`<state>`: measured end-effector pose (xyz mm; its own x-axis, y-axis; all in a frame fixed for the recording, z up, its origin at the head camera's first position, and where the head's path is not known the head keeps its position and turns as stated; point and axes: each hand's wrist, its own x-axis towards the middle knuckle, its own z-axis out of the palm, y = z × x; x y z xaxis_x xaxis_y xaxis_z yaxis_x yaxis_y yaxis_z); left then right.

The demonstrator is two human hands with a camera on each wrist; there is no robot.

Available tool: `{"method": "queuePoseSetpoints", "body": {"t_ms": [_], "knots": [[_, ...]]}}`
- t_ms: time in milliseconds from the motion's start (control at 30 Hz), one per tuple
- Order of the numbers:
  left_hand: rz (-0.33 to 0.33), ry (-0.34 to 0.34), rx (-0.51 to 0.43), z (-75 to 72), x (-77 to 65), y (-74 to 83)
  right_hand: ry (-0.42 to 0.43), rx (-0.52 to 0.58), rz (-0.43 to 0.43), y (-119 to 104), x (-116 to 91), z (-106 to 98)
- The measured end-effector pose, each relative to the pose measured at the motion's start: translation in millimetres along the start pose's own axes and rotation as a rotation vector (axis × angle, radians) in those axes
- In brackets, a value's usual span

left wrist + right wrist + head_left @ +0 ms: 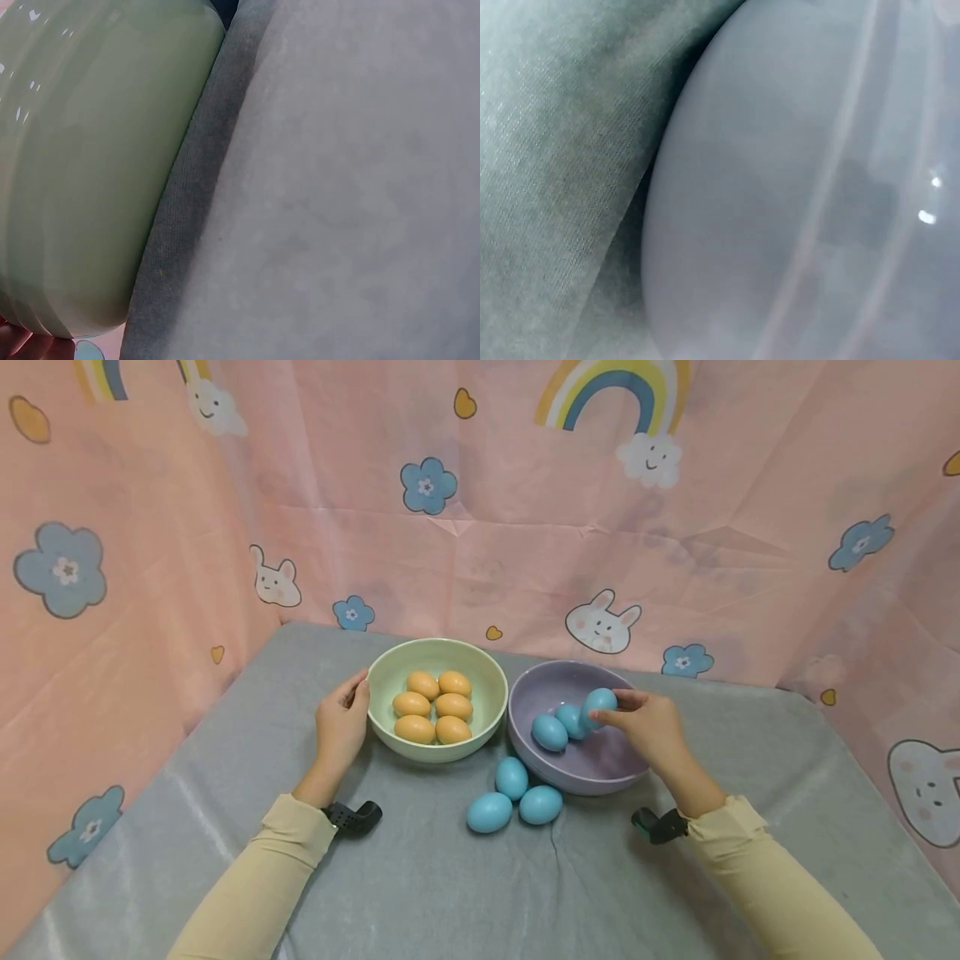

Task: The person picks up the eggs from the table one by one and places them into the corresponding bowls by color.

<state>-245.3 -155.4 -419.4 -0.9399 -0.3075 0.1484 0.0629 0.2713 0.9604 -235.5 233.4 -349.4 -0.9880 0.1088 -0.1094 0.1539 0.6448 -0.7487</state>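
In the head view, my right hand [652,731] pinches a blue egg [600,706] between thumb and fingers, over the purple bowl [577,770]. Two other blue eggs [550,732] lie inside that bowl, one partly behind the held egg. On the left, my left hand [341,727] touches the outer side of the light green bowl [487,660], which holds several orange-yellow eggs [412,704]. The left wrist view shows its fingertips [37,347] against the green wall. The right wrist view shows mostly the purple bowl's outer wall [735,187]; the held egg is hidden there.
Three blue eggs [490,812] lie close together on the grey cloth [420,885] in front of the bowls. The bowls stand side by side. A pink patterned curtain [495,560] hangs behind and at both sides.
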Motion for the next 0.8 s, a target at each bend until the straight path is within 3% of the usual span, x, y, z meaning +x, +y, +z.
{"method": "queuePoseSetpoints", "body": {"t_ms": [567, 800], "knots": [[-0.002, -0.003, -0.007, -0.7, 0.1, 0.0, 0.041, -0.032, -0.024, 6, 14, 7], [0.003, 0.0, -0.004, -0.4, 0.7, -1.4, 0.021, -0.05, 0.012, 8, 23, 9]]}}
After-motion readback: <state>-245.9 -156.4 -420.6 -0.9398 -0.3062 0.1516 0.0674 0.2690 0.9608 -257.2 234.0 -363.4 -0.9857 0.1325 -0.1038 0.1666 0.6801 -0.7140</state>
